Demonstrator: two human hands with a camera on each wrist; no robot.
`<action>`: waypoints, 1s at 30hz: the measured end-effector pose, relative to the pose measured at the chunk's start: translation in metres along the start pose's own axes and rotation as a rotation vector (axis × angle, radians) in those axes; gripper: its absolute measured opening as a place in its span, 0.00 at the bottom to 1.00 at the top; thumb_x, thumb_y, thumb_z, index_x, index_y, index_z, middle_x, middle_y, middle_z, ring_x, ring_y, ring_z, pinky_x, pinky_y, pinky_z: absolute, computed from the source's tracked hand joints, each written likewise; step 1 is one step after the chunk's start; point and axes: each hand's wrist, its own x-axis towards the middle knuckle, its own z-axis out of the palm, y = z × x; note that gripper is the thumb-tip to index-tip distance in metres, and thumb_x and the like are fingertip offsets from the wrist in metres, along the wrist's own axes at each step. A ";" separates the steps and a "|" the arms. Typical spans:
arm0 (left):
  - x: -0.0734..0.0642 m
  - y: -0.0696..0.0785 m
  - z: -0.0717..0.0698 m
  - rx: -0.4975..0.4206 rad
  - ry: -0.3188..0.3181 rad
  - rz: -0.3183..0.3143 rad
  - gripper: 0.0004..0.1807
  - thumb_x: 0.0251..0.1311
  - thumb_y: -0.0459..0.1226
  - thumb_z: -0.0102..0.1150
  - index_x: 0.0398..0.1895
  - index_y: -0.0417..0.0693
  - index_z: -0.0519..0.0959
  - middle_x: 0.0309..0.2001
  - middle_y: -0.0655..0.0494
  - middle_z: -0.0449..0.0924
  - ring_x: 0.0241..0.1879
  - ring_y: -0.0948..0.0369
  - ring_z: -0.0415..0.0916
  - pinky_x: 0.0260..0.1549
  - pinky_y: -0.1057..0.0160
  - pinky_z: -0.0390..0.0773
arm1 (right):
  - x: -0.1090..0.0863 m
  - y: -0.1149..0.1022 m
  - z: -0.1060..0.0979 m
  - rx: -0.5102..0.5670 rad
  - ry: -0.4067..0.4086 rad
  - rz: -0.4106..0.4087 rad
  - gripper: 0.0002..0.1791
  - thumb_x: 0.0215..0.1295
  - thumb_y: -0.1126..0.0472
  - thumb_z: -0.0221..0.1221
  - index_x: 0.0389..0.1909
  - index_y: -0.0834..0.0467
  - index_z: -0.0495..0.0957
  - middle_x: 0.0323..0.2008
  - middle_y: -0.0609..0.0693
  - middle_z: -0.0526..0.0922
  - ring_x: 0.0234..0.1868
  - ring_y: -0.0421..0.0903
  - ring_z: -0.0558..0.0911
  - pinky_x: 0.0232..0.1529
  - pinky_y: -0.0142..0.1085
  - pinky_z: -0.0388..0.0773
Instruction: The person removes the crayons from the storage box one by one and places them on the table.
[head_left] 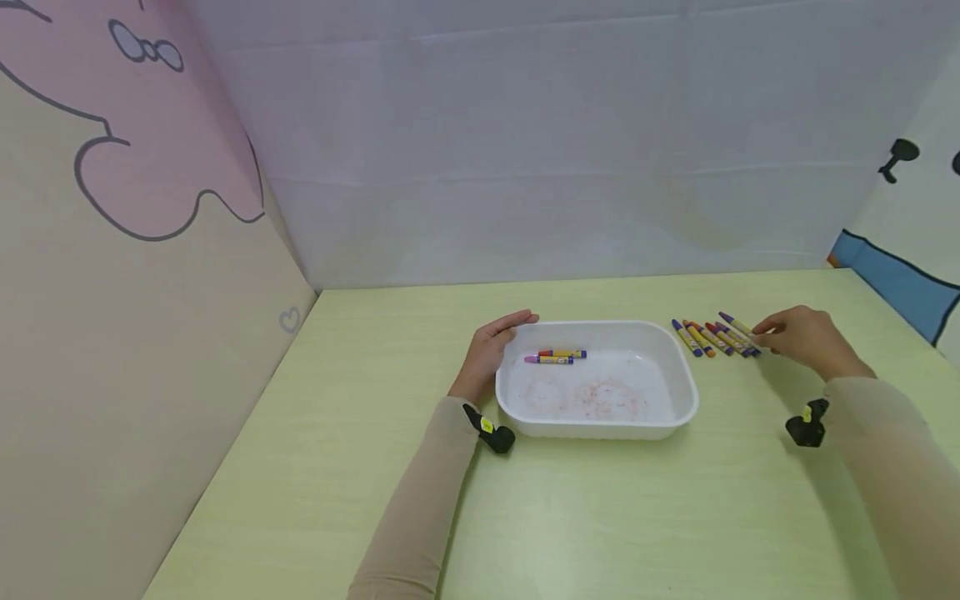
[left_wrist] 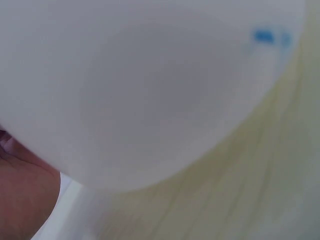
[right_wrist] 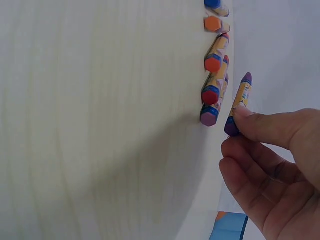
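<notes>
My left hand (head_left: 487, 348) holds the back left corner of a white plastic tray (head_left: 600, 432), fingers reaching round the outside of the corner. In the left wrist view the pale wall of the tray (left_wrist: 150, 100) fills most of the picture and hides the fingers. Thumb and fingertips of my right hand (head_left: 806, 337) pinch a purple crayon (right_wrist: 244, 95) near its blunt end, tip pointing away. Beside it lies a row of crayons (head_left: 702, 340) in yellow wrappers, among them a red crayon (right_wrist: 216, 82) and an orange crayon (right_wrist: 212, 23).
Inside the tray, near its left side, lie an orange-red crayon (head_left: 577, 354) and a pinkish-purple crayon (head_left: 551, 360). Faint reddish marks stain the tray floor. The light green table (head_left: 600, 517) meets a white sheet (head_left: 562, 167) at the back and a painted wall (head_left: 150, 333) on the left.
</notes>
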 end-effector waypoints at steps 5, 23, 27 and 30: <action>0.000 0.000 0.000 -0.006 0.005 0.002 0.18 0.71 0.34 0.42 0.58 0.52 0.79 0.56 0.58 0.80 0.60 0.63 0.74 0.61 0.62 0.73 | -0.002 0.005 0.001 -0.004 -0.007 0.014 0.19 0.65 0.61 0.56 0.48 0.74 0.76 0.38 0.70 0.82 0.29 0.50 0.82 0.31 0.47 0.79; 0.001 -0.001 -0.001 -0.004 -0.003 0.005 0.19 0.71 0.34 0.42 0.59 0.51 0.78 0.57 0.57 0.80 0.61 0.63 0.73 0.61 0.61 0.72 | -0.005 0.008 0.003 -0.033 -0.026 0.051 0.22 0.65 0.58 0.55 0.50 0.74 0.76 0.45 0.73 0.79 0.43 0.69 0.78 0.41 0.58 0.76; 0.000 0.000 -0.001 -0.001 0.001 -0.001 0.19 0.72 0.34 0.42 0.58 0.53 0.78 0.56 0.58 0.80 0.61 0.63 0.73 0.62 0.61 0.72 | -0.006 0.007 0.002 -0.050 -0.023 0.047 0.24 0.65 0.56 0.55 0.51 0.75 0.74 0.47 0.75 0.78 0.44 0.71 0.77 0.41 0.60 0.75; 0.000 -0.001 -0.001 0.005 0.004 -0.003 0.19 0.71 0.34 0.42 0.58 0.54 0.79 0.56 0.59 0.80 0.61 0.63 0.73 0.62 0.61 0.72 | -0.007 0.005 0.002 -0.047 -0.025 0.040 0.25 0.66 0.56 0.54 0.53 0.75 0.73 0.48 0.76 0.76 0.44 0.72 0.77 0.40 0.60 0.76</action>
